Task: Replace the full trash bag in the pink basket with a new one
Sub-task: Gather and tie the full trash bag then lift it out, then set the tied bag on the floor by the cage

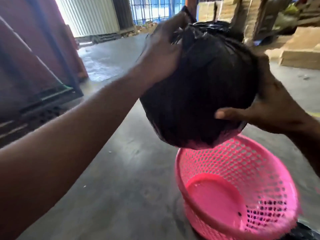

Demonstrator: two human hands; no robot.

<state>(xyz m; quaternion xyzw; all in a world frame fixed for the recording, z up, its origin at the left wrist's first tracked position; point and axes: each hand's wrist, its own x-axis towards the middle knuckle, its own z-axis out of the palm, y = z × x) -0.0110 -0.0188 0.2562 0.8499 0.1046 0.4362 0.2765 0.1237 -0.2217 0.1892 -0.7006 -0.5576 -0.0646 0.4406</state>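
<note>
A full black trash bag (199, 87), bulging and tied at the top, hangs in the air above the pink basket (270, 172). My left hand (162, 47) grips the bag's upper left side near the knot. My right hand (270, 104) cups its lower right side, thumb pressed on the plastic. The pink perforated basket sits on the concrete floor below, tilted toward me, with nothing inside it. A bit of black plastic (304, 231) shows at the bottom right corner behind the basket.
A dark red metal container wall (34, 58) runs along the left. Stacked cardboard boxes (297, 52) fill the right background. A blue barred gate (155, 9) and a corrugated white panel (90, 14) stand at the far end of the grey concrete floor (121, 179).
</note>
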